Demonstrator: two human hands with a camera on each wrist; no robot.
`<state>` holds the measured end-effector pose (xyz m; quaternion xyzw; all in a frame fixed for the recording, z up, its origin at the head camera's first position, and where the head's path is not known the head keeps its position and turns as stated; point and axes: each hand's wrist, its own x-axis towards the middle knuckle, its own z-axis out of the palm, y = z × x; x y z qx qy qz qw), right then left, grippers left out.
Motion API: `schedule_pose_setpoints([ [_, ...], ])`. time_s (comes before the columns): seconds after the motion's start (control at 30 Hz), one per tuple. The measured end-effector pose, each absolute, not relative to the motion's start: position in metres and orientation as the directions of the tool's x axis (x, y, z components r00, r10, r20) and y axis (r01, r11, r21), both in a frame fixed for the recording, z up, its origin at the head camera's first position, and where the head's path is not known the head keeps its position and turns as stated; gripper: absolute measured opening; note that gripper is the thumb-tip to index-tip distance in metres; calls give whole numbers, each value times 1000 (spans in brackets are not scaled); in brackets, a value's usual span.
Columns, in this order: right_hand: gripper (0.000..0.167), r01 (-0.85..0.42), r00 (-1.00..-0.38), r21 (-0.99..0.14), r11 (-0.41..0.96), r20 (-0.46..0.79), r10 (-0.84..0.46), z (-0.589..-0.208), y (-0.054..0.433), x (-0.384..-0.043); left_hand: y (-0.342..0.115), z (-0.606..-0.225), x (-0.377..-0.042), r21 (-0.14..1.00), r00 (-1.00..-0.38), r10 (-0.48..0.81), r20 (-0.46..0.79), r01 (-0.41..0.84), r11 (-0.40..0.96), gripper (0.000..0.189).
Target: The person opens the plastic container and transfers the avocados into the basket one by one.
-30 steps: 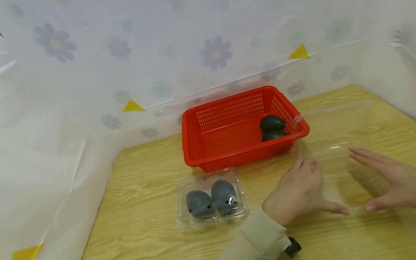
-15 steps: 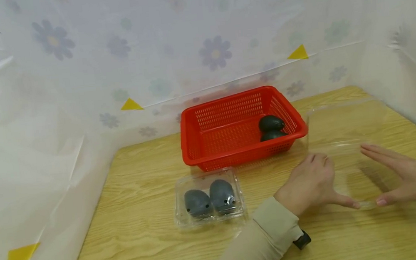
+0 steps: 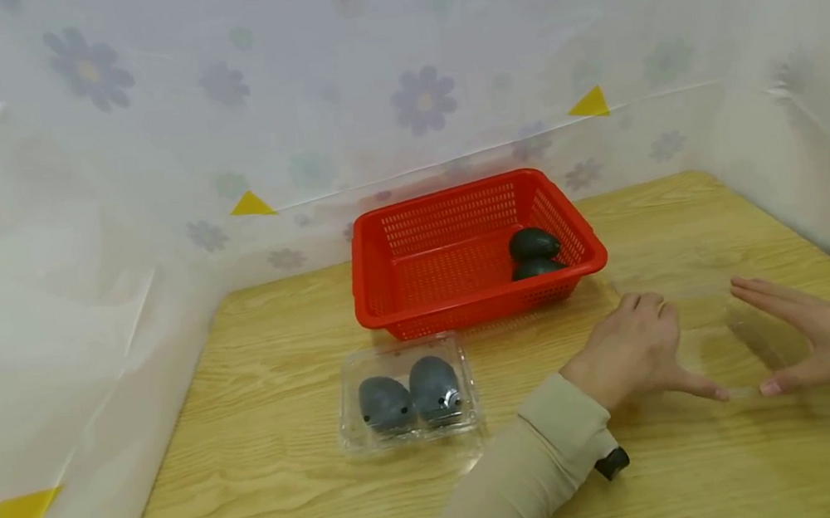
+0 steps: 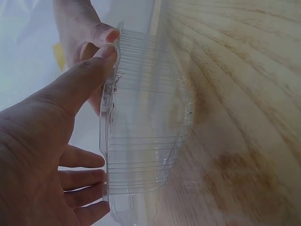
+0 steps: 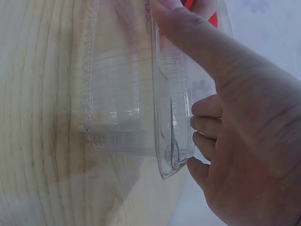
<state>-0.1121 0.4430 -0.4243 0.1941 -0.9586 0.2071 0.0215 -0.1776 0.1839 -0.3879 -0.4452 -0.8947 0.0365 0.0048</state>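
Observation:
An open, clear plastic clamshell box [image 3: 709,347] is low over or on the table at the right; whether it touches the wood I cannot tell. My left hand [image 3: 630,355] holds it, thumb at the front rim and fingers toward the back. My right hand [image 3: 820,337] grips the right part likewise. Both thumbs nearly meet at the rim in the left wrist view, where the ribbed box wall [image 4: 146,117] shows. No fruit is visible inside it. Left of the hands sits a closed clear clamshell [image 3: 357,431] with two dark avocados [image 3: 435,386].
Behind the hands stands a red plastic basket [image 3: 457,309] with two dark green avocados [image 3: 534,243] at its right end. The wood-grain table [image 3: 271,481] is bordered by a pale flowered sheet [image 3: 324,93] at the back and sides.
Both hands have shifted right and slightly away, carrying the open box along. Its lid, earlier visible raised at the back, now shows only faintly. The basket and closed clamshell stay put.

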Motion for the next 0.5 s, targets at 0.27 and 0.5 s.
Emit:
schedule_pose_setpoints([
  [0.27, 127, -425, -905, -307, 851, 154, -397, -415, 448, -123, 194, -388, -187, -103, -604, 797, -23, 794, 599, 99],
  [0.5, 113, -336, -942, -317, 887, 103, -320, -408, 453, -131, 207, -395, -198, -92, -635, 772, -3, 769, 632, 89],
])
